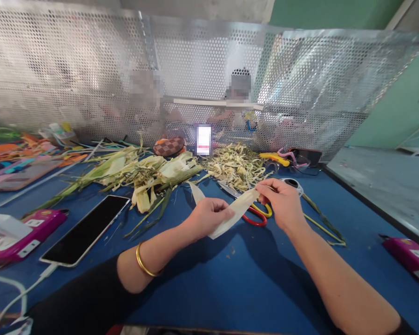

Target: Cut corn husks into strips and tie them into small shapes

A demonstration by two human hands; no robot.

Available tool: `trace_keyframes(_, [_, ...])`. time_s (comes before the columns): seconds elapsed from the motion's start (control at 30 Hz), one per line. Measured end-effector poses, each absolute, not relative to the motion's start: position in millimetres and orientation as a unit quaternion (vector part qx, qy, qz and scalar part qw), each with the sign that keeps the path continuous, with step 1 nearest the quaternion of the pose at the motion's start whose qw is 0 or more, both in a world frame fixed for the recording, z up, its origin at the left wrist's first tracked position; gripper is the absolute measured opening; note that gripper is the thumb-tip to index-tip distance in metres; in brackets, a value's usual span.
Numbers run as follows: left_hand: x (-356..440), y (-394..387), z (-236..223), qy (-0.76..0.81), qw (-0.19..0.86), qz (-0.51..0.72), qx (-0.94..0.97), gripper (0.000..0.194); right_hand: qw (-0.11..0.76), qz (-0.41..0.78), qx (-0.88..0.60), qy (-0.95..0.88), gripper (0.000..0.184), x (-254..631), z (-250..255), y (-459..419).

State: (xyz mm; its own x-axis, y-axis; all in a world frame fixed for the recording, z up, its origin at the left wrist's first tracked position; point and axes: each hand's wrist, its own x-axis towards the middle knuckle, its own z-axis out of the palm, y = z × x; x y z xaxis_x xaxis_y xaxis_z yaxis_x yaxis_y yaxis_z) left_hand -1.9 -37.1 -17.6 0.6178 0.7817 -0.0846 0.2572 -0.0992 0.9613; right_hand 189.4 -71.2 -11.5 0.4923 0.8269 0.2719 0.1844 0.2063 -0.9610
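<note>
One husk strip (243, 204) is held over the surface (209, 293), partly hiding the scissors (255, 224). The shreds (235, 166) heaped at the far side look finished; the husks (177, 168) left of them seem yet to do. The left hand (208, 217) pinches the strip's middle, nearly closed; the right hand (281, 201) pinches its right end.

We have one long, pale cream, papery strip of corn husk (240, 207), thin and mostly flat, held up over the blue bench (202, 293) between its near and far edges. We see its broad part slanting upward toward the bench's right edge, a blunt corner hanging lowest, and a narrow pointed end jutting toward the far left.
</note>
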Motion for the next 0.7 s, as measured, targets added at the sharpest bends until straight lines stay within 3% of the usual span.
trace_keyframes(0.23, [-8,-26,-11,0.351,0.583,0.214,0.701,0.029,0.711,0.325,-0.531,-0.328,0.032,192,-9,-71])
trace_keyframes(0.47, [-11,-22,-8,0.4,0.588,0.225,0.666,0.026,0.745,0.213,-0.532,-0.342,0.025,195,-13,-67])
trace_keyframes(0.57, [-11,-20,-8,0.41,0.589,0.246,0.652,0.02,0.719,0.12,-0.578,-0.367,0.024,206,-15,-67])
trace_keyframes(0.7, [-11,-20,-8,0.413,0.61,0.285,0.613,0.017,0.584,-0.207,-0.602,-0.504,0.036,209,-7,-76])
